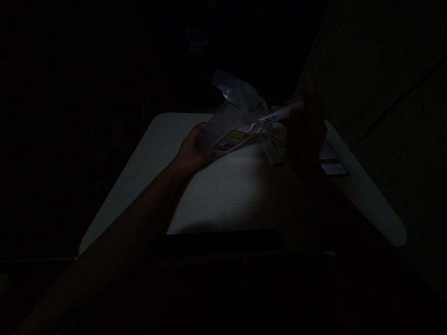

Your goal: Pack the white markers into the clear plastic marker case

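Note:
The view is very dark. My left hand (191,150) is closed around the lower left end of a clear plastic package (223,118) with a yellow and blue label, held tilted above the table. A loose clear flap stands up at the package's far end. My right hand (308,128), mostly in shadow, is closed on a white marker (281,114) with dark lettering. The marker's left end meets the package; whether it is inside or only touching, I cannot tell. Beneath them, more white markers (269,151), one with a red end, show between the hands.
A white table (216,195) with rounded corners lies under my hands. At its right side rests a phone (333,160) with a lit screen. A dark bar (223,241) runs along the near edge. A thin dark cable (398,104) crosses the surface at the right.

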A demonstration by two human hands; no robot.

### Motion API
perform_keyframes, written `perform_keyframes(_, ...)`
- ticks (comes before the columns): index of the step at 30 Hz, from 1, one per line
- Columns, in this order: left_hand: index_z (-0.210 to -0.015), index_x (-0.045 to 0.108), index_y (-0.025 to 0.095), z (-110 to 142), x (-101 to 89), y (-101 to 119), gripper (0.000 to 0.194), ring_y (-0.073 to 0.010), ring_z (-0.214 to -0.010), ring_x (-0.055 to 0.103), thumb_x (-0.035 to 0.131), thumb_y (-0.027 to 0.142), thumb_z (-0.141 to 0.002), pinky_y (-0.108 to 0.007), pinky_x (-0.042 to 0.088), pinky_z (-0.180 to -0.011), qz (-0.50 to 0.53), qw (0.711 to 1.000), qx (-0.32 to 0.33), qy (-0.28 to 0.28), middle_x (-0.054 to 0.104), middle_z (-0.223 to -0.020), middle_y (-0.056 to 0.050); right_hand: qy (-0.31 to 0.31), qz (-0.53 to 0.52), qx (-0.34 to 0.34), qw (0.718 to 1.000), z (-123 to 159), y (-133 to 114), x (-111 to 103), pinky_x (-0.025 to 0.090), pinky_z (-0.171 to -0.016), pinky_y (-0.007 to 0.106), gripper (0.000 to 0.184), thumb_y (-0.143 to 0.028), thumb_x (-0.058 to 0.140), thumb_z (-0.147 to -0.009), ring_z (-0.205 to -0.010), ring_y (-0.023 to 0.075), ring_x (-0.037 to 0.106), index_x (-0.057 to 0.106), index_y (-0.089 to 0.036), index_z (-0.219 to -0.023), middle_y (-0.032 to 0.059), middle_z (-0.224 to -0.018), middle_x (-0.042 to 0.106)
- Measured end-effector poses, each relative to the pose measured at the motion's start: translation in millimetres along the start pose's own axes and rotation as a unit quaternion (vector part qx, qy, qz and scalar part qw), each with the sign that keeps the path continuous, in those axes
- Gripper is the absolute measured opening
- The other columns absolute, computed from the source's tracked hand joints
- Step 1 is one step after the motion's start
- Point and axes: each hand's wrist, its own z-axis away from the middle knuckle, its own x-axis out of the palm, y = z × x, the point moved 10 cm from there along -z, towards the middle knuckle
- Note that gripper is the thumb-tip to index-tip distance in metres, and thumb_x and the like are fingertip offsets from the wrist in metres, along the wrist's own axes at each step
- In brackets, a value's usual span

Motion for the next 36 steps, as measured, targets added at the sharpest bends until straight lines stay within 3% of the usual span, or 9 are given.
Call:
perform_keyframes(5,-0.130,0.048,0.023,3,4.6,3,0.096,-0.0357,-0.125,0.065,0.096,0.053,-0.053,-0.056,0.050,-0.112,0.028,0.999,-0.016,-0.020,0.064,-0.134,-0.013,0.042,-0.015,0.014,0.999,4,-2,-2,0.055,-0.103,0.044,0.058,-0.039,0.036,-0.098,-0.112,0.0254,0.069,0.037,-0.018,-0.152,0.0120,-0.118,0.069)
perform_keyframes(10,-0.130,0.047,0.027,2,4.7,3,0.097,-0.0360,-0.127,0.063,0.096,0.055,-0.051,-0.060,0.047,-0.114,0.029,1.000,-0.002,-0.004,0.063,-0.134,-0.011,0.050,0.063,0.082,0.993,9,12,-5,0.047,-0.114,0.045,0.053,-0.045,0.037,-0.100,-0.136,0.0279,0.057,0.045,-0.021,-0.147,0.0131,-0.141,0.061)
perform_keyframes(14,-0.131,0.048,0.027,1,2.6,-2,0.098,-0.0366,-0.129,0.061,0.096,0.055,-0.051,-0.061,0.045,-0.116,0.016,1.000,-0.005,0.002,0.062,-0.136,-0.010,0.031,0.037,0.086,0.995,11,12,0,0.047,-0.114,0.045,0.051,-0.041,0.033,-0.102,-0.134,0.0272,0.059,0.047,-0.017,-0.145,0.0153,-0.140,0.061)
perform_keyframes(21,-0.132,0.048,0.029,0,0.8,-6,0.098,-0.0365,-0.127,0.063,0.096,0.054,-0.050,-0.060,0.048,-0.113,0.023,1.000,0.000,-0.001,0.061,-0.135,-0.010,-0.003,0.006,0.026,1.000,12,-5,1,0.040,-0.120,0.046,0.052,-0.040,0.025,-0.104,-0.139,0.0250,0.054,0.050,-0.017,-0.144,0.0136,-0.143,0.061)
perform_keyframes(26,-0.131,0.048,0.028,1,-1.3,-5,0.097,-0.0360,-0.127,0.063,0.096,0.051,-0.050,-0.059,0.048,-0.113,0.004,1.000,-0.003,0.012,0.060,-0.135,-0.011,-0.054,0.042,-0.002,0.998,12,-14,0,0.047,-0.111,0.045,0.054,-0.041,0.025,-0.105,-0.124,0.0246,0.060,0.052,-0.017,-0.145,0.0118,-0.127,0.068)
perform_keyframes(31,-0.131,0.050,0.029,3,-4.0,0,0.092,-0.0344,-0.129,0.061,0.094,0.054,-0.054,-0.054,0.049,-0.114,-0.025,0.999,0.004,0.030,0.060,-0.137,-0.010,-0.099,0.054,-0.031,0.993,14,-17,9,0.044,-0.114,0.045,0.051,-0.037,0.026,-0.105,-0.125,0.0251,0.058,0.054,-0.019,-0.145,0.0110,-0.126,0.068)
perform_keyframes(36,-0.131,0.050,0.028,1,-14.4,2,0.092,-0.0340,-0.130,0.058,0.093,0.058,-0.054,-0.051,0.048,-0.114,-0.077,0.995,0.027,0.064,0.060,-0.134,-0.010,-0.085,0.031,-0.050,0.995,18,-10,21,0.047,-0.109,0.047,0.054,-0.044,0.024,-0.105,-0.121,0.0258,0.060,0.056,-0.021,-0.142,0.0114,-0.121,0.070)
